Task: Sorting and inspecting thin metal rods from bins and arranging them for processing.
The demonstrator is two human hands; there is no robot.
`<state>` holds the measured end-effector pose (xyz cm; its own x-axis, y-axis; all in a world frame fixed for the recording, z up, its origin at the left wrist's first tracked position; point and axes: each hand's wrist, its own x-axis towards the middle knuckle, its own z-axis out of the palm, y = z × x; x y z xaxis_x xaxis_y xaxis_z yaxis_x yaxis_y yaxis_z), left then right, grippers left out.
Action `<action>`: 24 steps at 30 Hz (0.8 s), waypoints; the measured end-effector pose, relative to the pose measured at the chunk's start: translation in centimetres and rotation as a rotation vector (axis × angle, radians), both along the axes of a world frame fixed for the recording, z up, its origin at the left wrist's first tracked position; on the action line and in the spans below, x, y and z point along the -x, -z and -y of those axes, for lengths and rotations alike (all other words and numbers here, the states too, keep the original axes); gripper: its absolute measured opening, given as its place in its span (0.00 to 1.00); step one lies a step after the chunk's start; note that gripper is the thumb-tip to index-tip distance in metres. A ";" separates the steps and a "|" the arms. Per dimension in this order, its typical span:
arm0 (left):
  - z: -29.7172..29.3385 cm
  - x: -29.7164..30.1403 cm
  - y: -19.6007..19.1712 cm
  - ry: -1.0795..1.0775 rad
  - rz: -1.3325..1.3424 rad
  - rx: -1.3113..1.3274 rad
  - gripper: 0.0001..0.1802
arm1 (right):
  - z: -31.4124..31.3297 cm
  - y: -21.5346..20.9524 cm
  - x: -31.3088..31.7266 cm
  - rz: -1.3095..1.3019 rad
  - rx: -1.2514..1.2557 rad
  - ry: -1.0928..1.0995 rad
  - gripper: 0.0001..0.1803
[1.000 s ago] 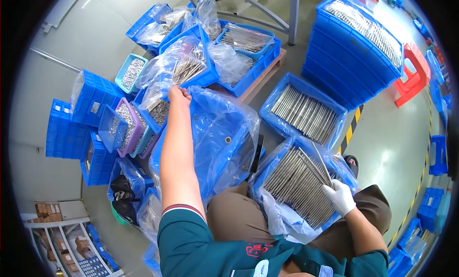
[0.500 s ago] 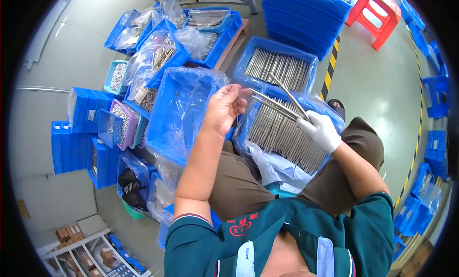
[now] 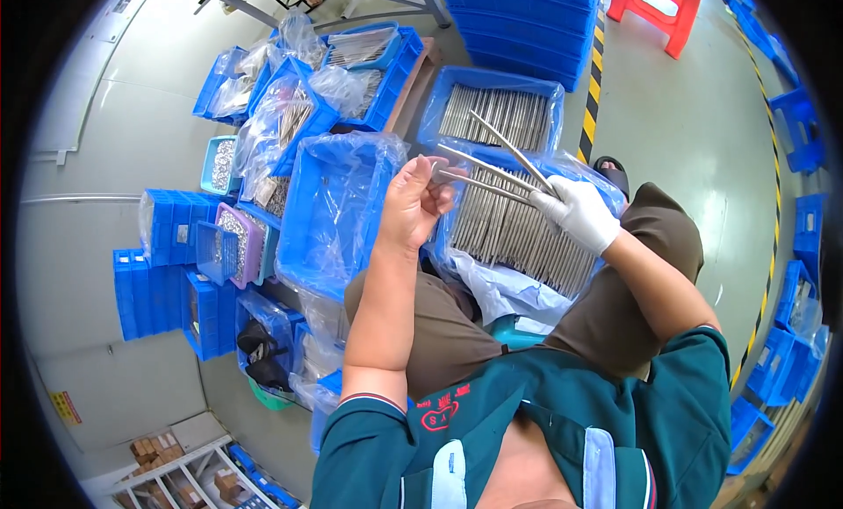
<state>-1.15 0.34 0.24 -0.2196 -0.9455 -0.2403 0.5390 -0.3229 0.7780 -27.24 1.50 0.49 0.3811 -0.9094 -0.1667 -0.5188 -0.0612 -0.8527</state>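
My gloved right hand (image 3: 578, 217) is closed round the near ends of three slim metal rods (image 3: 514, 153), which fan out toward the upper left. My bare left hand (image 3: 411, 206) is closed, its thumb and fingertips at the far end of the lowest rod (image 3: 487, 187). Below the rods stands a plastic-lined blue bin (image 3: 441, 237), between my knees, with many like rods (image 3: 518, 245) laid side by side in it. Beyond it, a second blue bin (image 3: 430, 127) holds another row of rods (image 3: 496, 115). My left forearm passes beside a plastic-lined blue bin (image 3: 329, 210).
Bins with bagged metal parts (image 3: 285, 122) crowd the far left, near a purple basket of small parts (image 3: 250, 245). Stacked blue bins (image 3: 518, 26) rise at the back. A red stool (image 3: 659, 13) and striped floor tape (image 3: 594, 79) lie beyond on the right.
The lowest rod has swung away from the one beside it, and its end now meets my left fingertips. My right hand has shifted slightly left and up. The whole view has turned a little.
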 end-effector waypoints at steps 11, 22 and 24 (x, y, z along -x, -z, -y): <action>-0.5 -0.8 -0.4 0.050 0.186 0.059 0.10 | -0.5 1.5 0.1 -0.078 0.476 0.045 0.11; -0.9 0.2 -0.7 0.160 0.286 0.185 0.14 | -0.4 0.4 -0.4 0.004 0.085 0.033 0.14; -0.8 0.0 -0.6 0.152 0.383 0.201 0.13 | -0.3 0.5 -0.3 -0.008 0.110 0.036 0.14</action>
<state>-1.15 1.17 0.81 -0.2910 -0.9454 -0.1467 0.1587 -0.1989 0.9671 -26.96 1.84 -0.01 0.3474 -0.9352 -0.0685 -0.5292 -0.1352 -0.8377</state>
